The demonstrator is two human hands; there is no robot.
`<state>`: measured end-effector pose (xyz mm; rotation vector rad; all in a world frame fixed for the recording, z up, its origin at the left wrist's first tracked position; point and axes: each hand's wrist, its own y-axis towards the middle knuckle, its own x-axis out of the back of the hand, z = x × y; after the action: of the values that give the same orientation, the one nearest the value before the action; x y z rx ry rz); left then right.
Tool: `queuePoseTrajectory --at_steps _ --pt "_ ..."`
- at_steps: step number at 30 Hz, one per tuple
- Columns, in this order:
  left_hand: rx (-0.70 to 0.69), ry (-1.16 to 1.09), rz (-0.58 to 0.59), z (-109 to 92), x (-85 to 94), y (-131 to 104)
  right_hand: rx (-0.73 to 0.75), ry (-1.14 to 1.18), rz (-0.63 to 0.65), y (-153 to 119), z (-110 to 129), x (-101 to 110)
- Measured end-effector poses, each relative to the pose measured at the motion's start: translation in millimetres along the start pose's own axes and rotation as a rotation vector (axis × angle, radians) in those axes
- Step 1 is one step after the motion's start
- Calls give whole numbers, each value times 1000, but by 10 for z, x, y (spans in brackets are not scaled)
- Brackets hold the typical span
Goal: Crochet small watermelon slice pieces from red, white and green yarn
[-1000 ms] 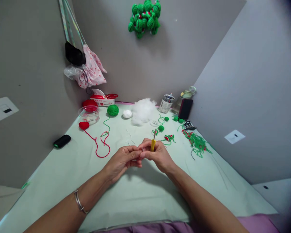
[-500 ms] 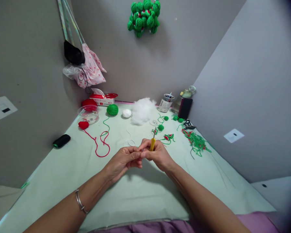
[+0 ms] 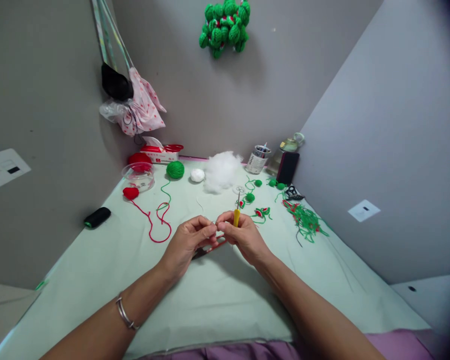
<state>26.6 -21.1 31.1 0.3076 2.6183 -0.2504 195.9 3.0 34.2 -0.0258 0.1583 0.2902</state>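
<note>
My left hand [image 3: 189, 241] pinches something too small to make out, its fingertips meeting those of my right hand near the middle of the table. Held upright in my right hand [image 3: 243, 234] is a yellow-handled crochet hook [image 3: 236, 218], its metal shaft pointing away from me. A thin pale thread shows at the fingertips. Beyond my hands lie a white yarn ball [image 3: 197, 175] and a heap of white stuffing [image 3: 222, 171]. Small green and red crocheted pieces [image 3: 262, 212] lie just past my right hand.
A green yarn ball [image 3: 175, 170], red yarn [image 3: 131, 193] and a clear tub [image 3: 138, 180] stand at the back left. A black spool [image 3: 97, 218] lies at the left edge. Tangled green yarn [image 3: 305, 220], a tin [image 3: 257, 160] and a phone [image 3: 287, 168] are to the right.
My left hand has turned slightly and its fingertips have risen, uncovering a dark and reddish shape beneath. The hook remains in my right hand. The view has shifted slightly.
</note>
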Motion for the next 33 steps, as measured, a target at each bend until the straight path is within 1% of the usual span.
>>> queuePoseTrajectory --at_steps 5,10,17,24,27,29,33 --pt "-15 -20 37 -25 24 11 10 -24 -21 5 23 16" --pt "11 -29 80 -24 40 18 25 -53 -29 3 23 29" --pt "12 -66 79 -12 57 22 29 -86 0 -18 10 36" --pt "84 -79 149 -14 82 27 75 -165 -18 -15 37 30" --pt "102 -81 172 -11 82 25 108 -257 -15 -24 46 36" --pt "99 -83 169 -12 80 25 145 -354 -29 -7 48 75" --pt "65 -82 131 -29 69 30 249 -618 -135 115 27 257"
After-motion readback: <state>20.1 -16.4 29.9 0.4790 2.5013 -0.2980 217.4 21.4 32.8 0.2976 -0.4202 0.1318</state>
